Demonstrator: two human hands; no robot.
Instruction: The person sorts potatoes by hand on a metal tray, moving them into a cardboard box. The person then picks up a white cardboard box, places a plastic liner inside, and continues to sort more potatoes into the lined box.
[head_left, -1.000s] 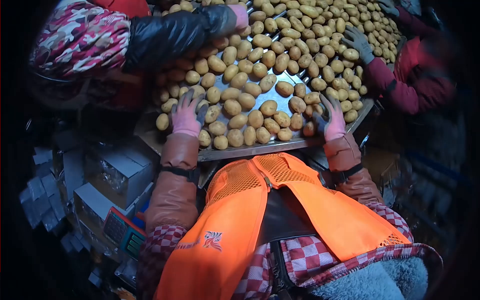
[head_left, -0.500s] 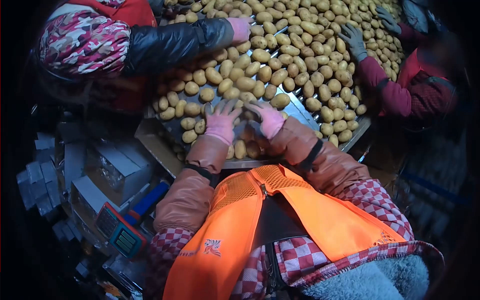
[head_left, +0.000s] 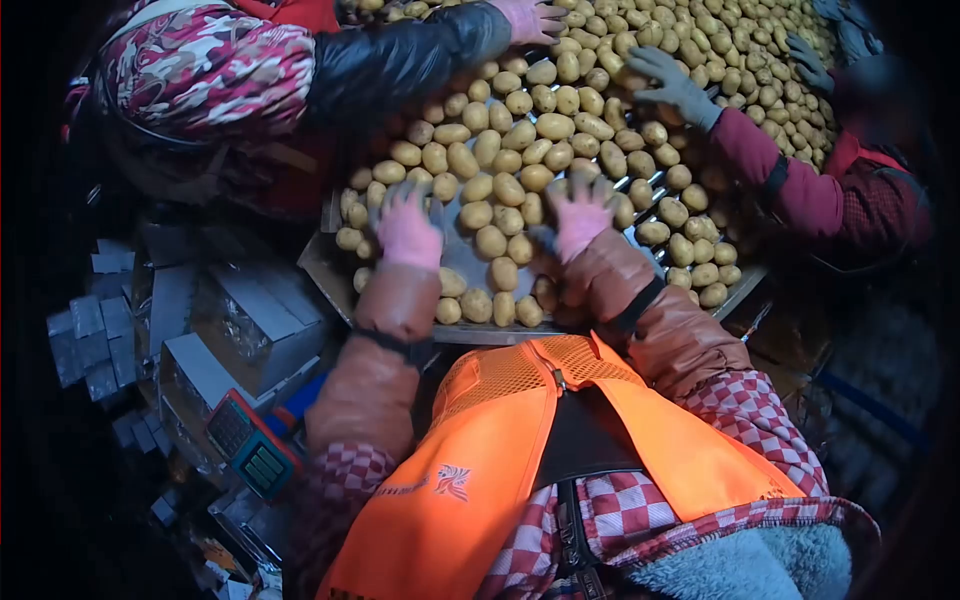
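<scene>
Many potatoes [head_left: 507, 190] lie over the metal sorting table [head_left: 455, 255]. My left hand [head_left: 408, 230], in a pink glove with grey fingertips, reaches onto the left part of the table. Its fingers are apart and touch potatoes near the edge. My right hand [head_left: 580, 218], gloved alike, lies over potatoes to the right with its fingers spread, slightly blurred. Between my hands a loose group of potatoes runs down to the near rim. Neither hand has a potato visibly gripped in it.
A co-worker's pink-gloved hand [head_left: 530, 20] reaches in from the upper left. Another person's grey-gloved hand [head_left: 672, 82] works at the right. Cardboard boxes [head_left: 265, 315] and a digital scale display [head_left: 250, 445] stand at the lower left.
My hands have moved apart, the left one leftward and the right one rightward. Potatoes between them have shifted, some toward the near rim. The grey-gloved hand has moved left over the potatoes.
</scene>
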